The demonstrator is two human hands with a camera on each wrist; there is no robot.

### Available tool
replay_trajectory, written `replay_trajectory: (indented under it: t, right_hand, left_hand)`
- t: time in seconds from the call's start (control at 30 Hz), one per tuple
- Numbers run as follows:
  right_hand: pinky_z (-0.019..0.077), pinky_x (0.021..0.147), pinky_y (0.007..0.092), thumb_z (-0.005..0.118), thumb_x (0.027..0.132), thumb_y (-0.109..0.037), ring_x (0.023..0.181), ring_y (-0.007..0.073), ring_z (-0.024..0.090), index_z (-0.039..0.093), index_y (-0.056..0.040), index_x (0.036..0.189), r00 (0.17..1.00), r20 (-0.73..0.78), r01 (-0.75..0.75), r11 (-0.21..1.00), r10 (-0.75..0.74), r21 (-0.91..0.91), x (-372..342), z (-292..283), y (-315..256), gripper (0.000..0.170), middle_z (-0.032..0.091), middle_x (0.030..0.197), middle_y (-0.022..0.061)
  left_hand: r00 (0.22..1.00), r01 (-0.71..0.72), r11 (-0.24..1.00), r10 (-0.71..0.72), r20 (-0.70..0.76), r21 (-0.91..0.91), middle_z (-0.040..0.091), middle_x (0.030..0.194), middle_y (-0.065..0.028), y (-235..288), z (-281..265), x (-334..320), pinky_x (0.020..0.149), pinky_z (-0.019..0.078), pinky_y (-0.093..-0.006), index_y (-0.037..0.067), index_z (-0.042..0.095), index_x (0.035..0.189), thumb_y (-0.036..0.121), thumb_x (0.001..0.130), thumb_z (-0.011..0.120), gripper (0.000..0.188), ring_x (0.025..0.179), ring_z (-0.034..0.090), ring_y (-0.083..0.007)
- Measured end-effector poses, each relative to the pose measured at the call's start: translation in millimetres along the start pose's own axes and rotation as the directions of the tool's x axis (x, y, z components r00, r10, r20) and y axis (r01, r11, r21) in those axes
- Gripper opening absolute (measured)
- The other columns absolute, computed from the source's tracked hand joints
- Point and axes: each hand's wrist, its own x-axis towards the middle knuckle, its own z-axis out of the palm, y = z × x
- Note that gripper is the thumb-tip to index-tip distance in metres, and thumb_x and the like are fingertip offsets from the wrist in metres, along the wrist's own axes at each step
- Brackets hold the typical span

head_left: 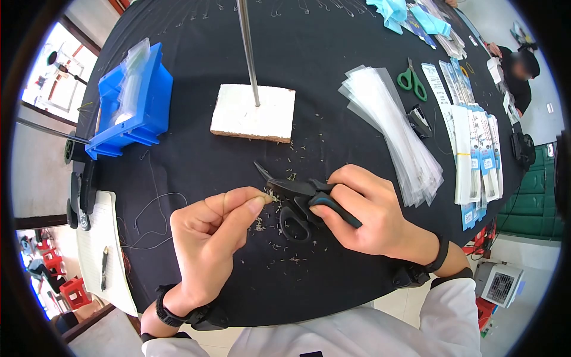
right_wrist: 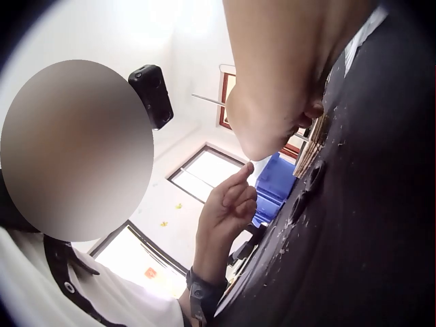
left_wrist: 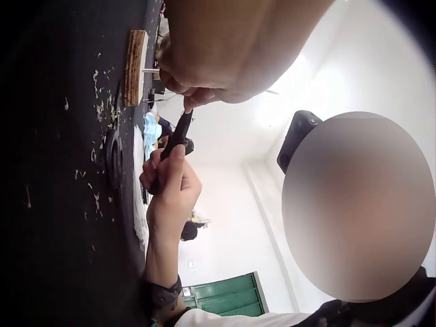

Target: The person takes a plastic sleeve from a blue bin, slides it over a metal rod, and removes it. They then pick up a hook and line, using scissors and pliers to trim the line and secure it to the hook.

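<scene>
In the head view my left hand (head_left: 208, 238) pinches something tiny between thumb and index fingertip; I cannot tell what it is. A fine line crosses that index finger. My right hand (head_left: 372, 208) grips dark pliers (head_left: 291, 187) by their black and teal handles, the tapered jaws pointing up and left, just right of the left fingertips. Beneath the pliers lie black-handled scissors (head_left: 295, 226) on the black cloth. Small pale clippings (head_left: 260, 225) are scattered around them. The left wrist view shows the right hand (left_wrist: 174, 180) around the pliers' handles.
Behind the hands stands a white block (head_left: 232, 113) with an upright metal rod (head_left: 247, 47). A blue bin (head_left: 146, 98) and a notebook (head_left: 98, 238) with a pen (head_left: 104, 268) are left. Clear plastic sleeves (head_left: 392, 131), green scissors (head_left: 411, 83) and packaged cards (head_left: 476, 154) lie right.
</scene>
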Motion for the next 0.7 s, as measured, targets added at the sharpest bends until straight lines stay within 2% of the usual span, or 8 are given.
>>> replay_trajectory:
  t: [0.2,0.23,0.3,0.4,0.43,0.5,0.53,0.7]
  right_hand:
    - [0.0435,0.049,0.029,0.073,0.074,-0.01,0.059,0.0219,0.054,0.058,0.0017,0.071,0.998,-0.016,-0.066,0.995,0.067,0.081,0,2,-1,0.019,0.054,0.072,0.0099]
    - [0.0436,0.05,0.0287,0.071,0.076,-0.01,0.059,0.022,0.054,0.058,0.0026,0.072,0.989,0.039,-0.149,0.975,0.145,0.166,2,-1,-2,0.019,0.054,0.073,0.0102]
    - [0.0437,0.054,0.0279,0.069,0.079,-0.01,0.061,0.0221,0.055,0.06,0.0042,0.074,0.946,0.169,-0.318,0.894,0.277,0.315,5,-8,-5,0.018,0.056,0.073,0.0108]
    - [0.0432,0.059,0.0276,0.065,0.083,-0.011,0.062,0.022,0.056,0.061,0.0054,0.076,0.83,0.228,-0.538,0.62,0.51,0.571,4,-7,-2,0.018,0.057,0.074,0.0108]
    - [0.044,0.063,0.0309,0.064,0.083,-0.011,0.067,0.0242,0.056,0.06,0.0053,0.076,0.849,0.175,-0.515,0.705,0.499,0.487,7,-7,-2,0.018,0.057,0.078,0.0106]
    - [0.0439,0.065,0.0328,0.063,0.083,-0.009,0.072,0.0253,0.055,0.06,0.0051,0.077,0.943,0.007,-0.33,0.926,0.334,0.184,5,1,8,0.016,0.057,0.082,0.0107]
    - [0.0439,0.066,0.0338,0.063,0.082,-0.009,0.074,0.0259,0.054,0.059,0.0049,0.077,0.973,-0.053,-0.226,0.974,0.226,0.008,4,4,13,0.015,0.056,0.084,0.0107]
    - [0.0422,0.076,0.0375,0.066,0.078,-0.012,0.09,0.0295,0.051,0.057,0.0014,0.082,0.982,0.033,-0.173,0.959,0.185,-0.223,6,4,13,0.017,0.053,0.098,0.0128]
  left_hand:
    - [1.0,0.018,0.999,-0.018,-0.003,-0.027,0.05,0.059,0.0046,-1,1,0,0.042,0.0222,-0.0169,-0.006,0.068,0.094,0.003,0.085,0.06,0.015,0.048,0.034,0.0006]
    - [1.0,0.027,0.999,-0.027,0.002,-0.032,0.051,0.059,0.0046,0,0,0,0.042,0.0223,-0.0168,-0.006,0.068,0.094,0.003,0.085,0.061,0.015,0.048,0.034,0.0006]
    - [0.999,0.044,0.998,-0.043,0.008,-0.04,0.051,0.06,0.0046,2,-1,1,0.042,0.0224,-0.0166,-0.006,0.068,0.094,0.003,0.085,0.061,0.015,0.048,0.034,0.0007]
    - [0.997,0.051,0.997,-0.047,0.059,-0.061,0.054,0.061,0.0041,1,-3,3,0.041,0.0228,-0.0162,-0.006,0.068,0.094,0.004,0.085,0.061,0.014,0.048,0.035,0.001]
    - [0.994,0.071,0.995,-0.064,0.087,-0.07,0.055,0.062,0.0037,2,-4,3,0.041,0.023,-0.0161,-0.006,0.068,0.093,0.004,0.085,0.062,0.014,0.047,0.035,0.0011]
    - [0.984,0.111,0.99,-0.098,0.148,-0.083,0.057,0.063,0.0028,5,-3,3,0.041,0.0235,-0.0158,-0.006,0.068,0.093,0.004,0.085,0.062,0.014,0.047,0.036,0.0012]
    - [0.981,0.119,0.989,-0.105,0.163,-0.084,0.058,0.063,0.0023,6,-3,3,0.041,0.024,-0.0156,-0.006,0.068,0.093,0.004,0.085,0.062,0.014,0.047,0.037,0.0011]
    - [0.969,0.126,0.991,-0.113,0.22,-0.044,0.06,0.063,0.0005,13,-2,-2,0.04,0.0266,-0.015,-0.005,0.069,0.092,0.002,0.084,0.063,0.012,0.046,0.04,0.0006]
